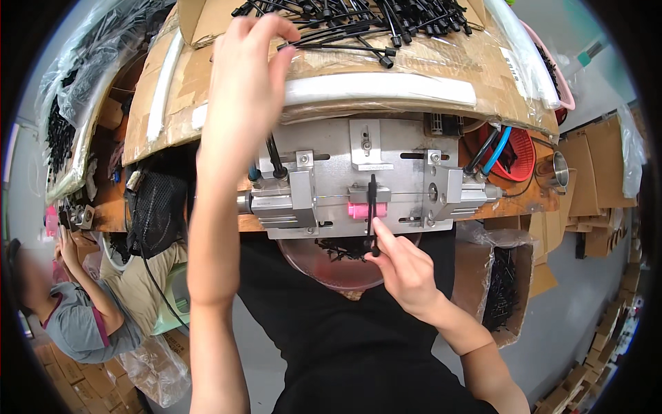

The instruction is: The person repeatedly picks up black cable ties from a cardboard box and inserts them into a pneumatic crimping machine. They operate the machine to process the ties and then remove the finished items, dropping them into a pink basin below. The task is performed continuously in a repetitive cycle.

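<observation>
My left hand (pixel 252 72) reaches up to a pile of black plastic rods with thick ends (pixel 420 17) on a cardboard surface. Its thumb and index finger are apart, with one rod's end (pixel 284 47) between them; I see no firm grip. Lower down, my right hand (pixel 407 272) pinches the lower end of an upright black rod (pixel 372 200). This rod lies across a pink block (pixel 358 210) at the front of a metal fixture (pixel 407 186). The fixture has a cylinder block (pixel 283 200) on its left and another (pixel 455 193) on its right.
Below the fixture, a clear bowl (pixel 303 265) holds black pieces. An open box (pixel 476 283) of black parts stands right of my legs. A red basket (pixel 520 155) and a metal cup (pixel 555 169) sit behind. At far left another person (pixel 89 317) works seated.
</observation>
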`<state>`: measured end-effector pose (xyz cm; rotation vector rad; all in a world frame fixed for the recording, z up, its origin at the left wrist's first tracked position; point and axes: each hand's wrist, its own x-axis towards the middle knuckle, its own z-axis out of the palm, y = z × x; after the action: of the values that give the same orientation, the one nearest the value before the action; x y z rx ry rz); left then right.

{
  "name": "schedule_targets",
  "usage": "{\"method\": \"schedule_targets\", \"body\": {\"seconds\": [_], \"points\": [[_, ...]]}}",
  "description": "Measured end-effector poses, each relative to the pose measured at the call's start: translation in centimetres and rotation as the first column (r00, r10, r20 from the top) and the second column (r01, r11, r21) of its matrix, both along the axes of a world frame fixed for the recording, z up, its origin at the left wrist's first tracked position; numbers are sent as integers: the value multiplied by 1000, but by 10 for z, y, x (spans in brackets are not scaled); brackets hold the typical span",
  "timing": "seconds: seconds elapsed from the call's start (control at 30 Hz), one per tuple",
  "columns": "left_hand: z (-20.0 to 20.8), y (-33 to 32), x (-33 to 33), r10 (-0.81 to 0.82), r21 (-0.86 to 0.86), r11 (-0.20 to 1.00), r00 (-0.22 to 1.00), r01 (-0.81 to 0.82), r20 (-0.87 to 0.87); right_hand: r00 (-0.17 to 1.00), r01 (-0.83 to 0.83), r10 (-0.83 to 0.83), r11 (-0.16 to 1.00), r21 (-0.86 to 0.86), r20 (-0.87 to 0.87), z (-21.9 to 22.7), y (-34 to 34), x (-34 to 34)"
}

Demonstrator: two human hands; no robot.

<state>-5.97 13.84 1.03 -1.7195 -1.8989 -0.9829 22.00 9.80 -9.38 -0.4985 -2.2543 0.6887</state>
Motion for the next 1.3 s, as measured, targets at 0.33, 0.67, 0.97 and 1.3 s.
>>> {"method": "schedule_targets", "body": {"seconds": [0.33, 0.67, 0.97, 1.3], "points": [[13, -1, -19, -13, -201, 977, 968, 65, 250, 998, 58, -57, 998, 24, -27, -1, -2, -2], [32, -59, -22, -36, -323, 934, 940, 153, 340, 985, 22, -24, 1000, 12, 168, 8, 4, -6], [-37, -127, 104, -98, -223, 965, 981, 135, 169, 993, 35, -105, 729, 683, 62, 117, 155, -104], [-92, -113, 163, -33, -428, 899, 990, 90, 138, 995, 83, -76, 990, 114, -66, 163, 179, -91]]}}
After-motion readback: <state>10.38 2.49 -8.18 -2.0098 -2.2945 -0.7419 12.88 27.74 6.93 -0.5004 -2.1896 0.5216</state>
